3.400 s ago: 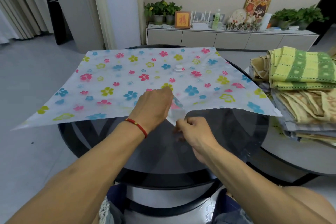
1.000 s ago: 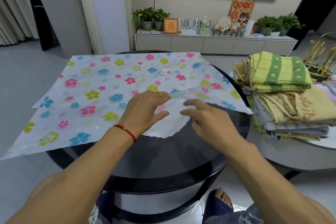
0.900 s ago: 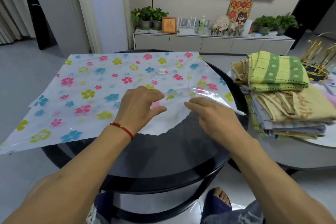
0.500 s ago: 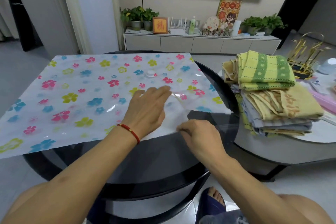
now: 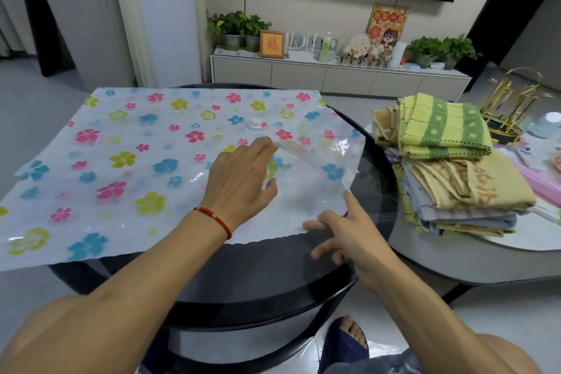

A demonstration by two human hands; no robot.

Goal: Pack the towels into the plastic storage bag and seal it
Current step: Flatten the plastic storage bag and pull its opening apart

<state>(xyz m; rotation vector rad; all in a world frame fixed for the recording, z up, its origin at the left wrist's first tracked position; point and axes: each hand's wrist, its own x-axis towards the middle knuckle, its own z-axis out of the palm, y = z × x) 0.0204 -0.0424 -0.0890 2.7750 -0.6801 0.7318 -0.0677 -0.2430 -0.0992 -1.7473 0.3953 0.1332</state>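
Left hand (image 5: 243,182) flat on flowered bag (image 5: 127,161)

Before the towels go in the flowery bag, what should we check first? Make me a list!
1. Flowered storage bag lies flat on the round black table: ok.
2. Bag mouth open wide enough for towels: not ok; only its top layer near the right edge is lifted.
3. Left hand steadies the bag: ok, it rests flat on the plastic.
4. Right hand has hold of the bag edge: not ok; fingers are spread, only a fingertip is near the corner.
5. Stack of folded towels ready nearby: ok, it sits on the table to the right.
6. White valve cap closed tight: cannot tell.
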